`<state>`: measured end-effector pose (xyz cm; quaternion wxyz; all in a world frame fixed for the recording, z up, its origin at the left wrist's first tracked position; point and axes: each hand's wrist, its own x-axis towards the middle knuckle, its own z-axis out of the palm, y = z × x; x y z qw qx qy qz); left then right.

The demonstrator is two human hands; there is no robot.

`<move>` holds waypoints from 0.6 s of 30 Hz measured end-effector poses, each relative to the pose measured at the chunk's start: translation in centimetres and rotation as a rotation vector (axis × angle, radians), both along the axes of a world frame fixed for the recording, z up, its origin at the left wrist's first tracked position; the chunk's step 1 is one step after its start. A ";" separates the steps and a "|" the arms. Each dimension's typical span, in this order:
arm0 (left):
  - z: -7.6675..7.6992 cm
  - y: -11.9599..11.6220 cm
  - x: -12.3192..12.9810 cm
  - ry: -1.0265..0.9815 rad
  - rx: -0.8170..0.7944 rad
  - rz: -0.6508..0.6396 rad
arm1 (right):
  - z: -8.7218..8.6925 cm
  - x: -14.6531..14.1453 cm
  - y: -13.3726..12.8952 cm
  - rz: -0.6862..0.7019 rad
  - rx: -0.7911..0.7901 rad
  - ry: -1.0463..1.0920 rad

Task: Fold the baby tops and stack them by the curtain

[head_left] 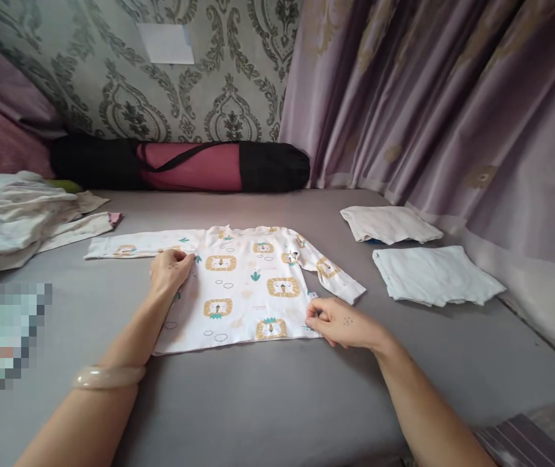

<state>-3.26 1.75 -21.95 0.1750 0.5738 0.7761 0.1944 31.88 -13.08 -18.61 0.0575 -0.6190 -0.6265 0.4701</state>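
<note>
A small white long-sleeved shirt (pixel 243 285) printed with yellow lion faces and green leaves lies spread on the grey sheet. Its left sleeve stretches straight out, while the right one slants down toward me. My left hand (pixel 172 269) pinches the shirt's left side just below the armpit; a pale bangle (pixel 109 377) circles that wrist. At the lower right side, near a small white tag (pixel 312 296), my right hand (pixel 343 322) has its fingers closed on the hem corner.
Two folded white cloths (pixel 437 275) lie at the right. A heap of light clothes (pixel 14 217) sits at the left, above a blurred-out patch (pixel 2 340). Along the patterned wall rests a long black and red bag (pixel 194 167). Purple curtains (pixel 379 84) hang at the right.
</note>
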 end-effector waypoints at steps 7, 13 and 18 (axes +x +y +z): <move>0.2 -1.1 0.3 0.218 0.059 -0.061 | -0.1 0.3 -0.1 0.019 -0.005 0.053; 0.6 -2.1 1.0 0.443 -0.028 -0.175 | 1.0 3.1 0.8 -0.267 0.226 0.084; 1.0 -1.7 1.6 0.624 0.169 -0.251 | -0.1 6.5 1.9 -0.564 0.544 -0.483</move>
